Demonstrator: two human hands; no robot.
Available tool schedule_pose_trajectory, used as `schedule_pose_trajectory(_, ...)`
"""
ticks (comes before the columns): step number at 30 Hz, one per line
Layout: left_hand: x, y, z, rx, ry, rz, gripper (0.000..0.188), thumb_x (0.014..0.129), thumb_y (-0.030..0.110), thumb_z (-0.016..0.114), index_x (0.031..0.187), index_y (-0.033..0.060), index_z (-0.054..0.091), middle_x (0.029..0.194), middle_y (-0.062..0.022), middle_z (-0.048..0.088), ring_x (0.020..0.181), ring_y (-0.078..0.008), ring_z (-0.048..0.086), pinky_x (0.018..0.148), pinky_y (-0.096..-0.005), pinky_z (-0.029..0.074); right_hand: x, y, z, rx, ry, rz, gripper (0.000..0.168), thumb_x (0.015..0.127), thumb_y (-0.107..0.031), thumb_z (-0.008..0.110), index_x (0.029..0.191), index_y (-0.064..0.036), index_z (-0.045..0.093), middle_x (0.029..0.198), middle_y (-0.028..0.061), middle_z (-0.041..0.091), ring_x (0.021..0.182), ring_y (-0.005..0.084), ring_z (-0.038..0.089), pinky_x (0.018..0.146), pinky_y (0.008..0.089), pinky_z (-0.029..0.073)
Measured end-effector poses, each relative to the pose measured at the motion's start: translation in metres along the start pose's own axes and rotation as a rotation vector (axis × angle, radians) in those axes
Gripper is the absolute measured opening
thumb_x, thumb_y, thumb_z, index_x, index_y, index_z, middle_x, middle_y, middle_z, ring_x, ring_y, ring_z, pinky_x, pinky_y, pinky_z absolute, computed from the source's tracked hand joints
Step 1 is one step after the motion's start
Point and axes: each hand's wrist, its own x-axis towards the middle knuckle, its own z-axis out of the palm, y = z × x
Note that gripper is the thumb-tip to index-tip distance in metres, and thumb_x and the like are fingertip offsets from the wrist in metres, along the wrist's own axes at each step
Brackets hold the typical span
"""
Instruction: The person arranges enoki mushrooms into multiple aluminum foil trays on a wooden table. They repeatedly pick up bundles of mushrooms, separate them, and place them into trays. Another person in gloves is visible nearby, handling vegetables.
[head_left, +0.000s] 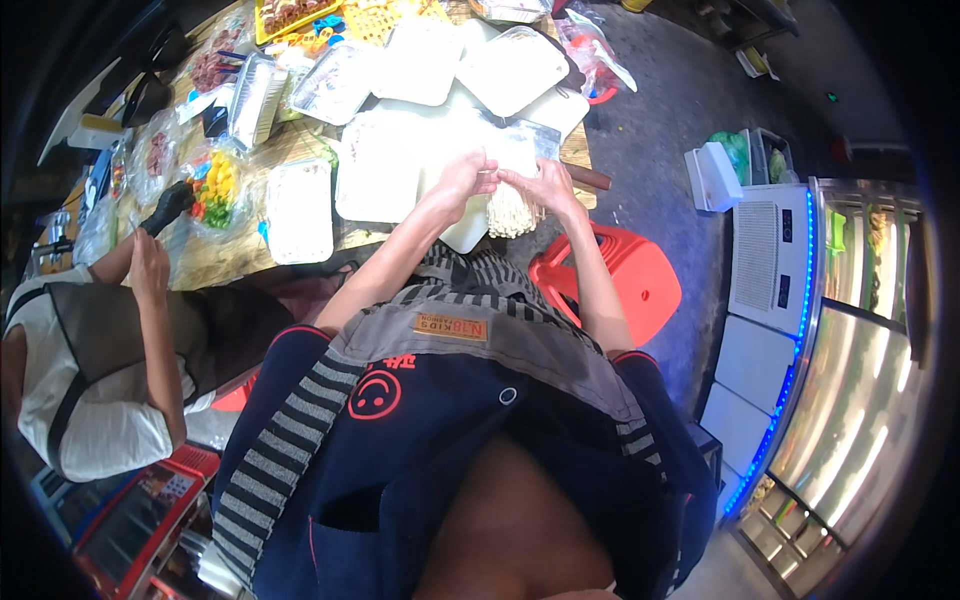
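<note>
A bunch of white enoki mushrooms (514, 215) lies at the table's near edge, caps towards me. My right hand (551, 186) is around the upper part of the bunch, its thumb stretched across to the left. My left hand (469, 181) is just left of it, fingers bent and fingertips close to that thumb. Glare hides whether the left fingers pinch anything. A clear plastic bag (541, 137) lies beyond the hands. Beneath is a white cutting board (466, 231), partly washed out by light. A brown handle (587, 177) sticks out at the right.
Pale lidded trays (300, 214) and clear containers crowd the wooden table (251, 259). At the left, a co-worker's black-gloved hand (171, 204) touches a bag of chopped peppers (217, 180). A red plastic stool (641, 292) stands by my right arm, with a lit display fridge (847, 420) farther right.
</note>
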Motion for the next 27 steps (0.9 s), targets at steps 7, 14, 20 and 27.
schedule_pose_trajectory(7, 0.009, -0.011, -0.003, 0.335, 0.122, 0.105, 0.050, 0.085, 0.014, 0.047, 0.129, -0.0009, 0.029, 0.110, -0.0116, 0.049, 0.093, -0.0170, 0.050, 0.079, -0.0259, 0.042, 0.026, 0.032, -0.002, 0.394, -0.265, 0.230, 0.036, 0.066, -0.030, 0.071, 0.078, 0.002, 0.061, 0.068, 0.0051, 0.058, 0.054, 0.0113, 0.053, 0.048, 0.0258, 0.042)
schedule_pose_trajectory(14, -0.001, -0.020, 0.007, 0.240, -0.037, 0.149, 0.059, 0.078, 0.002, 0.053, 0.131, 0.0023, 0.028, 0.112, -0.0103, 0.048, 0.096, -0.0161, 0.049, 0.082, -0.0264, 0.041, 0.024, 0.009, -0.013, 0.305, -0.347, 0.196, 0.031, 0.067, -0.023, 0.068, 0.079, 0.004, 0.059, 0.070, 0.0059, 0.056, 0.059, 0.0108, 0.053, 0.050, 0.0238, 0.042)
schedule_pose_trajectory(20, 0.014, -0.042, 0.010, 0.187, 0.013, 0.200, 0.058, 0.076, -0.002, 0.056, 0.128, 0.0002, 0.031, 0.110, -0.0103, 0.052, 0.097, -0.0171, 0.052, 0.084, -0.0264, 0.042, 0.025, 0.006, -0.014, 0.346, -0.328, 0.325, 0.037, 0.068, -0.023, 0.063, 0.086, 0.007, 0.054, 0.069, 0.0067, 0.054, 0.061, 0.0132, 0.053, 0.051, 0.0265, 0.043)
schedule_pose_trajectory(27, 0.026, -0.038, 0.001, -0.172, -0.072, -0.064, 0.033, 0.082, 0.015, 0.054, 0.112, 0.0039, 0.047, 0.106, -0.0102, 0.053, 0.093, -0.0180, 0.053, 0.081, -0.0307, 0.044, 0.053, 0.057, 0.002, 0.477, -0.409, 0.107, 0.018, 0.075, -0.013, 0.056, 0.078, 0.005, 0.058, 0.070, 0.0022, 0.057, 0.061, 0.0110, 0.054, 0.053, 0.0239, 0.043)
